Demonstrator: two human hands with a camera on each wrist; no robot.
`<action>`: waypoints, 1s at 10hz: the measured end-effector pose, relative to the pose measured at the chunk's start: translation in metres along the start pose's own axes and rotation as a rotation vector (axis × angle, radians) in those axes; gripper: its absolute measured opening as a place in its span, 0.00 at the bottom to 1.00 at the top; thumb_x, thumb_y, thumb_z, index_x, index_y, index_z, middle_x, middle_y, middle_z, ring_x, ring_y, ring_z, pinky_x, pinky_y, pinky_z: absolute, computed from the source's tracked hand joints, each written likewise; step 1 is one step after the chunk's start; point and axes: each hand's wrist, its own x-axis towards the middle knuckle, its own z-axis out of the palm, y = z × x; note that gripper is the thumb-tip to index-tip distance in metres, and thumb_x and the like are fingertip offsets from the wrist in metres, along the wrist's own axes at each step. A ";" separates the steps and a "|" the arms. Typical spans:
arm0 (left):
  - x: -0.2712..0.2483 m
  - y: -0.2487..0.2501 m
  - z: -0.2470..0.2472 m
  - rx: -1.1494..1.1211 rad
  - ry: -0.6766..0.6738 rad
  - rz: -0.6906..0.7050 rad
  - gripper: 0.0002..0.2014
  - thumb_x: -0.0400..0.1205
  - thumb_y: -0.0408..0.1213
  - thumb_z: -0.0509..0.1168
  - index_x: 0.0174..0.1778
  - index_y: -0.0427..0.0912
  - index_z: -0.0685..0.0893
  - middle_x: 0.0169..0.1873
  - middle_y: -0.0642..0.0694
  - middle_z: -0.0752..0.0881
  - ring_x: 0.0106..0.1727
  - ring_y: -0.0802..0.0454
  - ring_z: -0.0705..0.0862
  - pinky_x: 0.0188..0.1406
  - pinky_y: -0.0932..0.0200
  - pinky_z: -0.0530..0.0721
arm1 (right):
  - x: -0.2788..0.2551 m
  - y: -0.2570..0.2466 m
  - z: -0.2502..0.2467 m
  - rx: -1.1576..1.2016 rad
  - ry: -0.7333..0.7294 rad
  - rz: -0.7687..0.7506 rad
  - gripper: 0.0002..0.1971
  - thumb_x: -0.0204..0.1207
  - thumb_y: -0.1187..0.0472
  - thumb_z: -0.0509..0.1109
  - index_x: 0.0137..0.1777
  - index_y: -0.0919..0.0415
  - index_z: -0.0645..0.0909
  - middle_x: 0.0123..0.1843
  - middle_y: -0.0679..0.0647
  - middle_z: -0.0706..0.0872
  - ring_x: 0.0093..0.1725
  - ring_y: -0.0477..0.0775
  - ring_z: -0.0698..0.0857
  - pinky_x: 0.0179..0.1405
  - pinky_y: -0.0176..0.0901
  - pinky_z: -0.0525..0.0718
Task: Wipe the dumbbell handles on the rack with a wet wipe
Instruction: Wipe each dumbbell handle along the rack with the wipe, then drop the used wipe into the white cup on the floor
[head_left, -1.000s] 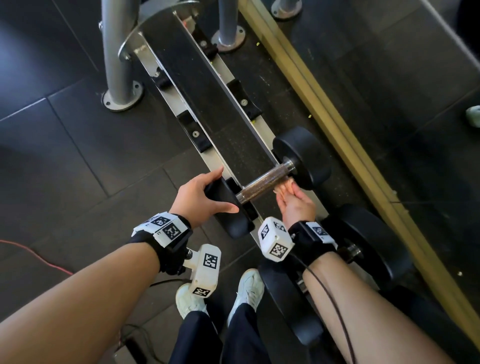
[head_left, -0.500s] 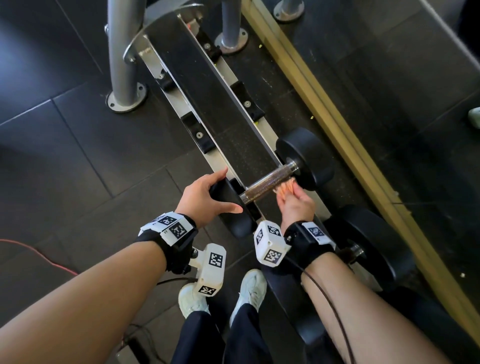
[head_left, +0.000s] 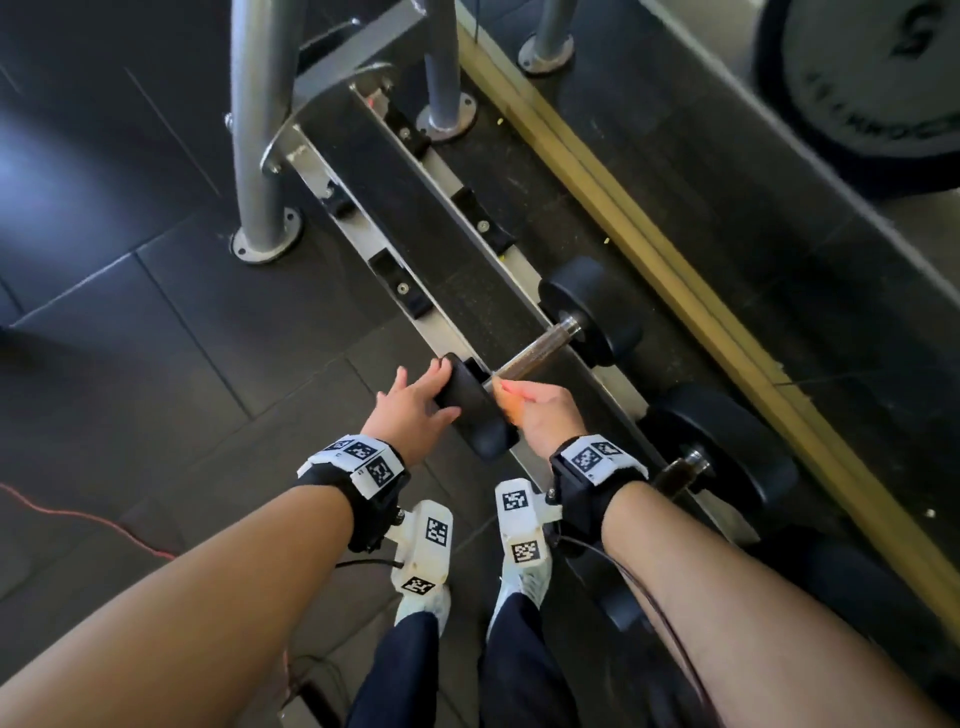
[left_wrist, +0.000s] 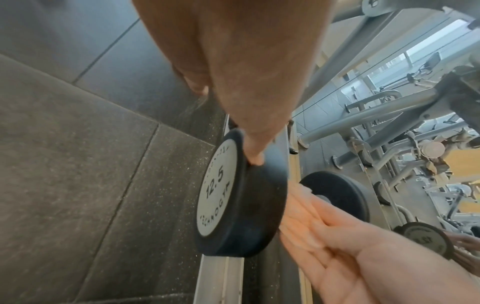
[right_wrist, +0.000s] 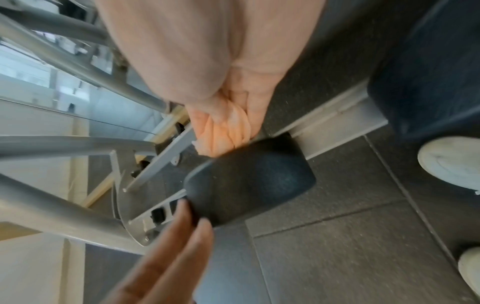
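Your left hand (head_left: 413, 410) rests with straight, slightly spread fingers (right_wrist: 182, 224) on the near head of the dumbbell (head_left: 475, 415) (marked 12.5), which lies across the rack (head_left: 415, 218). Your right hand (head_left: 540, 413) pinches a bunched orange wet wipe (right_wrist: 223, 133) at the near end of the handle (head_left: 535, 345), beside that head.

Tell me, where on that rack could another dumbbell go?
The rack is bare from the dumbbell up to the grey posts; its black cradles hold nothing. Nearer the feet it is crowded: both hands on that dumbbell, a bigger dumbbell beside it.
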 end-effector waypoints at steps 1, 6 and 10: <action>-0.034 0.012 -0.029 0.151 -0.082 -0.055 0.22 0.88 0.49 0.60 0.79 0.62 0.71 0.80 0.50 0.72 0.82 0.43 0.68 0.81 0.44 0.65 | -0.038 -0.029 -0.022 -0.026 0.078 -0.067 0.11 0.79 0.63 0.74 0.57 0.66 0.89 0.44 0.55 0.90 0.45 0.49 0.85 0.46 0.35 0.84; -0.355 0.337 -0.014 0.320 -0.265 0.797 0.14 0.85 0.40 0.67 0.65 0.46 0.87 0.56 0.47 0.90 0.56 0.52 0.85 0.52 0.70 0.74 | -0.518 -0.026 -0.220 0.088 0.560 -0.093 0.08 0.81 0.77 0.63 0.55 0.79 0.82 0.43 0.63 0.83 0.31 0.39 0.81 0.31 0.24 0.75; -0.674 0.511 0.349 0.698 -0.592 1.414 0.11 0.83 0.39 0.69 0.60 0.46 0.88 0.52 0.48 0.90 0.57 0.51 0.87 0.59 0.62 0.78 | -0.908 0.284 -0.357 0.286 1.246 -0.002 0.05 0.74 0.56 0.78 0.45 0.56 0.87 0.44 0.52 0.92 0.46 0.50 0.89 0.48 0.35 0.83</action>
